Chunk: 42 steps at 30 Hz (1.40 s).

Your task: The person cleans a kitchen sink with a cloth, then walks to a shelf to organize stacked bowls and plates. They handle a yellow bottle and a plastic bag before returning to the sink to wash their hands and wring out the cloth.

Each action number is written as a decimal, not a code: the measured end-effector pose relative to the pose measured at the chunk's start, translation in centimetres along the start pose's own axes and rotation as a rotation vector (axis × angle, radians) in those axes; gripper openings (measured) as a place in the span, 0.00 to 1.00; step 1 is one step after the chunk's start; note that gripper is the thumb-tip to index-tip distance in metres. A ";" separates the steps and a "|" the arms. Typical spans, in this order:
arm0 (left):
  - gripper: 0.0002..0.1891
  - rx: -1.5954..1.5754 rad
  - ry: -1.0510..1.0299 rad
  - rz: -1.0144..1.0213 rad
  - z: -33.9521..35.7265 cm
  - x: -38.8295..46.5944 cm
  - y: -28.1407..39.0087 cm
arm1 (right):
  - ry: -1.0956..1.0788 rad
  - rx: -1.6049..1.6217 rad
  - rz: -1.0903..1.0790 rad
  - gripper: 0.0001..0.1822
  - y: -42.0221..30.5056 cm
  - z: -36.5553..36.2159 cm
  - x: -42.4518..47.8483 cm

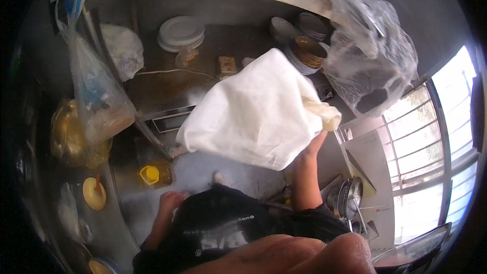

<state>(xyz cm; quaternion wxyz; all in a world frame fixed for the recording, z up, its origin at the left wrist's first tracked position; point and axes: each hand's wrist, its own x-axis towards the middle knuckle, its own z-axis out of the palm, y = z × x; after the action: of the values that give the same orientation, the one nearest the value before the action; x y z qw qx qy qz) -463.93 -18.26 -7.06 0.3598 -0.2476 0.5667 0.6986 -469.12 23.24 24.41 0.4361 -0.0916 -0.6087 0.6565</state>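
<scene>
A large white cloth (pixel 247 114) spreads out at the middle of the view, its far corner reaching toward the shelf with the dishes. My right hand (pixel 318 141) grips it at its right edge, where the fabric bunches up; the fingers are mostly hidden behind the folds. Low on the left, my left hand (pixel 171 200) hangs beside my black shirt (pixel 224 209). Its fingers look curled, and whether anything is in them cannot be made out. To the left of that hand stands an oil jug with a yellow cap (pixel 149 175).
Stacked white plates (pixel 182 32) and bowls (pixel 308 51) occupy the dark shelf. Clear plastic bags hang at left (pixel 97 95) and right (pixel 374 53). A yellow bowl (pixel 94 194) rests on the left counter. Metal strainers (pixel 348 198) are by the barred window (pixel 414 133).
</scene>
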 end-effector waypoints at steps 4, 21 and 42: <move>0.10 -0.218 -0.193 0.034 -2.1 0.8 -2.4 | -0.134 0.438 0.203 0.17 -0.2 -2.1 -0.9; 0.09 0.877 -0.121 0.736 12.3 2.3 -7.4 | -0.533 0.533 -0.063 0.19 -24.8 0.9 12.6; 0.11 1.098 0.036 0.852 12.4 -1.3 -13.5 | -0.251 -1.467 -0.362 0.32 -26.1 -9.7 42.7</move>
<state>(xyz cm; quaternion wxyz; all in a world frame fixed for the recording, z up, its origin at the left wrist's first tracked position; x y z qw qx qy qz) -451.75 -5.16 -11.42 0.1181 0.2029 0.8917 0.3870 -476.52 56.29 62.49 0.2920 -0.1810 -0.9391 0.0080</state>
